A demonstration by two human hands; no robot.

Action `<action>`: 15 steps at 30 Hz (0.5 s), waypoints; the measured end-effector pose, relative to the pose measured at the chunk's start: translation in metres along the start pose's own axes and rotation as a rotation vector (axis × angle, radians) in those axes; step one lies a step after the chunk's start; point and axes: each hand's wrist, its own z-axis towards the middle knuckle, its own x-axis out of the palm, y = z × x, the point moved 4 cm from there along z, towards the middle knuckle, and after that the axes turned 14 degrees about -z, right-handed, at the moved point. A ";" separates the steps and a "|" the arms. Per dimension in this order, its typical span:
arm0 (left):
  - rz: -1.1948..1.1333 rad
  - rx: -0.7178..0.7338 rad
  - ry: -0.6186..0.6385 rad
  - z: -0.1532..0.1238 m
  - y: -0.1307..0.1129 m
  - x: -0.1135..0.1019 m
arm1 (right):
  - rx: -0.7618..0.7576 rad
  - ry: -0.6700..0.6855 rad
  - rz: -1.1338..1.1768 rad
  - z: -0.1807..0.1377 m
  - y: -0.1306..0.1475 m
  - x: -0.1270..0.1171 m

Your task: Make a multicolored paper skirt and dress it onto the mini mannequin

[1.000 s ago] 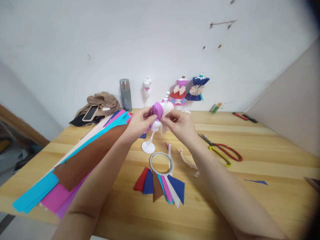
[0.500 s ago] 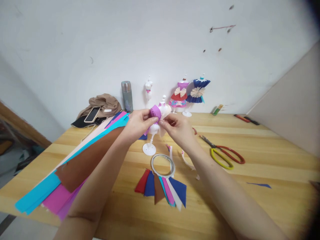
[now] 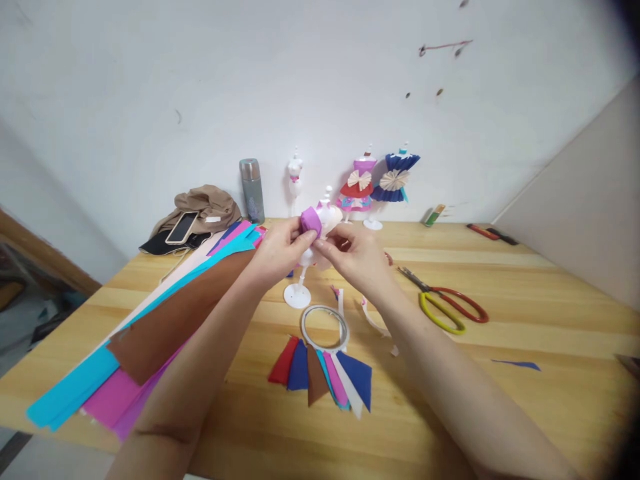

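A small white mannequin [image 3: 327,215] on a round-based stand [image 3: 297,296] is between my hands. Purple crepe paper [image 3: 311,221] wraps one side of its chest, and a pale cream piece covers the other side. My left hand [image 3: 284,248] pinches the purple paper between thumb and fingers. Close beside it, my right hand [image 3: 353,255] has its thumb and finger pressed together at the mannequin's front, on the pale paper's edge. The fingertips hide the exact spot where the two papers meet.
Coloured paper sheets [image 3: 190,313] lie at left. A tape roll [image 3: 325,329] and fanned paper strips [image 3: 307,380] are in front. Scissors [image 3: 445,303] lie at right. Dressed mannequins [image 3: 357,190], a bare mannequin [image 3: 295,175] and a flask [image 3: 251,190] stand by the wall.
The purple paper's lower end, seen below my left hand before, is now mostly out of sight behind the fingers. Both hands stay at the mannequin's chest; the view has shifted slightly.
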 end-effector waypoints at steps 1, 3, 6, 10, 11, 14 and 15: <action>0.008 0.010 -0.014 0.000 0.000 0.001 | 0.010 -0.016 -0.008 0.000 0.000 0.000; 0.010 0.031 -0.027 -0.002 -0.003 0.001 | 0.043 -0.054 -0.015 0.000 -0.002 0.000; -0.039 -0.005 0.068 -0.006 -0.009 0.002 | 0.062 -0.070 -0.006 0.002 -0.004 0.002; 0.016 -0.049 0.165 -0.010 -0.016 -0.005 | 0.060 -0.040 -0.001 0.002 -0.004 0.003; 0.067 -0.033 0.156 -0.009 -0.017 -0.008 | 0.060 -0.033 -0.001 0.002 -0.004 0.003; 0.186 0.015 0.117 -0.006 -0.016 -0.015 | 0.061 -0.026 -0.003 0.002 -0.004 0.002; 0.199 0.020 0.111 -0.005 -0.015 -0.016 | 0.063 -0.028 -0.007 0.002 -0.005 0.002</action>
